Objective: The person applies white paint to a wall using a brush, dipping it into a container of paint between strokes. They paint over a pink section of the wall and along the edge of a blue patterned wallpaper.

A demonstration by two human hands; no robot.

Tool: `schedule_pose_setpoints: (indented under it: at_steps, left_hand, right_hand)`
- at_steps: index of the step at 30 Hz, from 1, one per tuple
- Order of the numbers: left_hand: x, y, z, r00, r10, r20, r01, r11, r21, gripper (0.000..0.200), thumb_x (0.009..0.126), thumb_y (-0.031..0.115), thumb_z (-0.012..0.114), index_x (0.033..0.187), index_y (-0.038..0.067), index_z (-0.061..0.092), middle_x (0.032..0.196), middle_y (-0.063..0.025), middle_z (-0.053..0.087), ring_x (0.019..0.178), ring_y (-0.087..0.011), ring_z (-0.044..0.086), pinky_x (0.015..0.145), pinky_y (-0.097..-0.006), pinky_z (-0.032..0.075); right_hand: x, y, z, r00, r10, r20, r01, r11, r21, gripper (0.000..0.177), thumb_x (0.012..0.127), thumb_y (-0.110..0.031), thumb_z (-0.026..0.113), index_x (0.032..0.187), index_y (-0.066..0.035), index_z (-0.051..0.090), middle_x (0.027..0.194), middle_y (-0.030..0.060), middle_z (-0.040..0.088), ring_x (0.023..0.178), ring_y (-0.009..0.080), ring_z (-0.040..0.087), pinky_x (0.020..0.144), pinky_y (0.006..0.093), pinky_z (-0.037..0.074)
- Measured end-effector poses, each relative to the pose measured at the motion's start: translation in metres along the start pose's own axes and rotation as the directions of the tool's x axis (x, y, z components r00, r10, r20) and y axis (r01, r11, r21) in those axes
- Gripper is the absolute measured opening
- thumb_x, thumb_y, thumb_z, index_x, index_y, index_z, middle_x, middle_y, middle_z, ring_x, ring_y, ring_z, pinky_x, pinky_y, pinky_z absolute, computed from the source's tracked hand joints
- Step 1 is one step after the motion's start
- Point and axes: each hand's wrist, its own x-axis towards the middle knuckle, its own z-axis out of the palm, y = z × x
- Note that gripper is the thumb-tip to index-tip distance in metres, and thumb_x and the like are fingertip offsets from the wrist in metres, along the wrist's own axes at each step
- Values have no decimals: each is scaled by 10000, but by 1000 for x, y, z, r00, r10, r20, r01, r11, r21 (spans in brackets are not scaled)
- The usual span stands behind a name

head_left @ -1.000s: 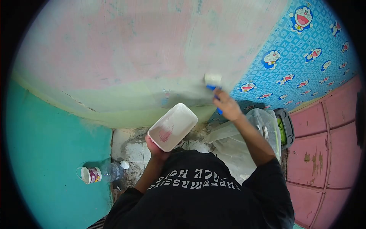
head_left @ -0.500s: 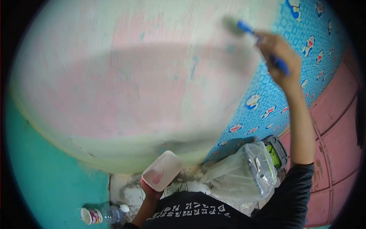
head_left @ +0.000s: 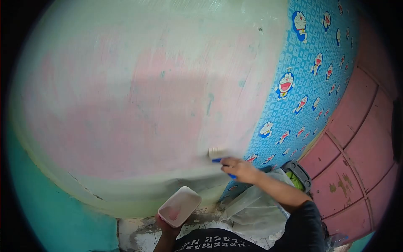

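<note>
My right hand (head_left: 240, 169) is wrapped round the blue handle of a paintbrush (head_left: 218, 155). Its pale bristles are at the lower right part of the wall (head_left: 168, 126), slightly blurred. The wall carries streaky pink and whitish paint with small green patches showing through. Down in front of my body, my left hand (head_left: 168, 227) grips a white rectangular tub (head_left: 179, 206) by its near left corner. A smear of pink paint lies on the tub's bottom, and the tub is tilted.
Blue cartoon wallpaper (head_left: 277, 113) borders the painted wall on the right, with pink panels (head_left: 357, 147) beyond. Below the wallpaper stand a clear plastic bag (head_left: 256, 210) and a grey-handled container (head_left: 297, 174) with something green. A green wall (head_left: 54, 206) is at lower left.
My right hand has swept the brush from the upper right of the wall down to its lower right. The left hand still holds the tub; the view has shifted upward.
</note>
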Motion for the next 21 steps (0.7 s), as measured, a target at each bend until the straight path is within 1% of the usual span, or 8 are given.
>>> schedule_pose_setpoints:
  at_steps: [2, 4, 6, 9, 11, 14, 18, 21]
  left_hand:
    - [-8, -2, 14, 991, 107, 78, -124, 955, 269, 787, 906, 653, 375, 1464, 108, 472, 1365, -199, 567, 1176, -470, 622, 816, -645, 580]
    - [-6, 1, 11, 990, 93, 106, -119, 955, 271, 786, 907, 641, 377, 1472, 102, 468, 1373, -204, 562, 1210, -474, 606, 871, -664, 568]
    - [2, 3, -6, 995, -44, 91, 44, 999, 10, 791, 909, 635, 374, 1481, 96, 464, 1382, -208, 557, 1238, -474, 591, 915, -677, 554]
    - [-9, 6, 0, 998, -52, 47, 54, 998, -37, 798, 917, 637, 349, 1490, 93, 461, 1399, -206, 550, 1233, -470, 597, 917, -668, 556]
    - [-8, 9, -15, 998, -41, 44, 43, 998, -39, 799, 920, 640, 337, 1488, 91, 462, 1404, -200, 548, 1232, -469, 598, 912, -667, 558]
    - [-12, 13, -8, 999, -34, 9, 34, 994, -107, 800, 924, 648, 323, 1486, 96, 464, 1409, -191, 548, 1217, -470, 606, 884, -663, 568]
    - [-12, 15, -20, 999, -12, 30, 14, 998, -59, 804, 926, 662, 311, 1487, 106, 463, 1409, -188, 549, 1183, -471, 626, 828, -657, 583]
    - [-18, 17, -17, 999, -8, 35, 8, 1000, -12, 808, 928, 672, 305, 1489, 112, 461, 1409, -186, 552, 1159, -471, 638, 791, -647, 592]
  right_hand:
    - [-8, 9, 49, 995, 77, 62, -84, 989, 120, 272, 792, 20, 721, 1044, -45, 645, 1272, 159, 655, 1188, 354, 645, 963, 416, 560]
    - [5, 6, 42, 997, 82, 1, -81, 978, 194, 239, 817, 41, 710, 1040, -32, 663, 1203, 151, 687, 1141, 348, 669, 937, 416, 567]
    - [31, 4, -16, 983, 30, -183, 9, 977, 212, 245, 812, 63, 718, 1034, -27, 667, 1157, 140, 705, 1102, 336, 685, 929, 413, 565]
    - [68, 16, -131, 912, -21, -409, 68, 992, 102, 216, 833, 68, 715, 1030, -17, 688, 1095, 146, 725, 1006, 328, 710, 898, 401, 558]
    - [91, 0, -227, 879, 38, -475, -60, 998, -30, 204, 862, 52, 711, 1053, -19, 718, 1061, 126, 737, 931, 257, 722, 804, 320, 556]
    - [125, 0, -310, 644, -198, -739, -74, 945, -318, 133, 885, 5, 744, 1009, -40, 732, 1000, 103, 753, 896, 233, 746, 785, 306, 567]
    - [137, -6, -302, 455, -306, -836, -93, 918, -386, 171, 858, 35, 751, 1003, -50, 722, 1049, 100, 754, 959, 263, 748, 824, 326, 588]
    - [111, -1, -228, 588, -309, -747, -128, 877, -463, 219, 820, 78, 744, 993, -52, 716, 1112, 150, 740, 1028, 312, 731, 843, 346, 586]
